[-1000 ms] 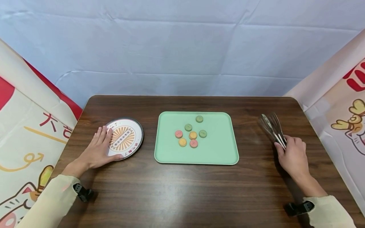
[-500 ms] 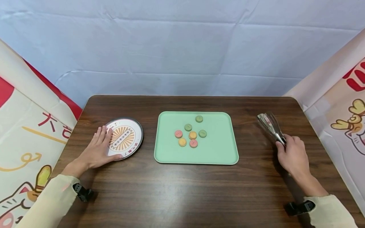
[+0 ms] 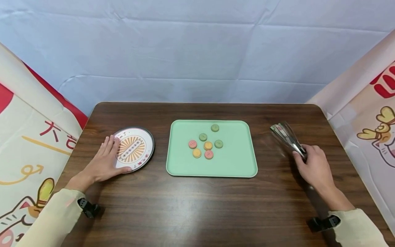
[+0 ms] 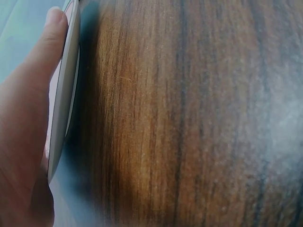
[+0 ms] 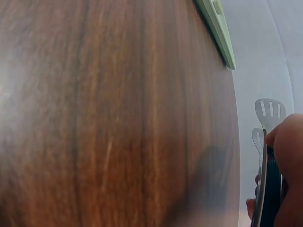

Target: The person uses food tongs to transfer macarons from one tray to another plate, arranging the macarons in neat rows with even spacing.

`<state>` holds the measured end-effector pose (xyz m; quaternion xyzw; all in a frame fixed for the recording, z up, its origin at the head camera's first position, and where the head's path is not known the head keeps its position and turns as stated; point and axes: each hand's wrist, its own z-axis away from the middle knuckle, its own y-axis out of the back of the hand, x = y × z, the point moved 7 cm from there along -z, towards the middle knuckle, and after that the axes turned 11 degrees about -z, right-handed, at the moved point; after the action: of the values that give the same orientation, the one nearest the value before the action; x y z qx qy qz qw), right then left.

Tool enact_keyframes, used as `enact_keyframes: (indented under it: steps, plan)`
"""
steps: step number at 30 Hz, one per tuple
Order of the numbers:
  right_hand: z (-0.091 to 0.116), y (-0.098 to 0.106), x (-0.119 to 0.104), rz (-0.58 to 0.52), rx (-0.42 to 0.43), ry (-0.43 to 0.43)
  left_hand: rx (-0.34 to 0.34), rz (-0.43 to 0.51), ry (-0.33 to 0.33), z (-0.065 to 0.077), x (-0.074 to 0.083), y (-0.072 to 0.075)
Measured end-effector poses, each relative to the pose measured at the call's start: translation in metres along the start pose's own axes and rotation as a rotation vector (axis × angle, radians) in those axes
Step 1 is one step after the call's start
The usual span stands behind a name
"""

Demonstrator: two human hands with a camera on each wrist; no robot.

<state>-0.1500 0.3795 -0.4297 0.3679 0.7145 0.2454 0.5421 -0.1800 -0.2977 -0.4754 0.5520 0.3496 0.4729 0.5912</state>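
Note:
My left hand (image 3: 102,162) lies with straight fingers over the left side of a round white plate (image 3: 148,145) with an orange sunburst print. In the left wrist view the thumb (image 4: 47,42) lies along the plate's rim (image 4: 66,94). At the right of the table my right hand (image 3: 315,168) grips metal food tongs (image 3: 288,138) near their rear end, heads pointing away and to the left. The right wrist view shows the tongs' slotted head (image 5: 270,111) beyond the fingers; the palm side is hidden.
Between the hands lies a light green tray (image 3: 180,168). Several small round biscuits sit on it, among them a green biscuit (image 3: 215,128), a yellow biscuit (image 3: 196,153) and a pink biscuit (image 3: 208,154). Cloth hangs behind the brown wooden table (image 3: 197,212) and at both sides.
The tongs have turned in my right hand, their heads swinging left, with a slotted face now showing. The right hand has shifted slightly left. My left hand stays on the plate.

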Motion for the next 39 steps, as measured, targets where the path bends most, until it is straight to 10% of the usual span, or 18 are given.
enact_keyframes:
  steps: [23,39]
  plan:
    - [-0.001,-0.005,-0.019,0.001,-0.064,0.022,-0.026,0.008,0.032,0.008,-0.004,0.002]
    - [-0.002,-0.019,-0.046,-0.005,-0.129,0.213,-0.073,0.027,0.026,0.007,-0.004,0.002]
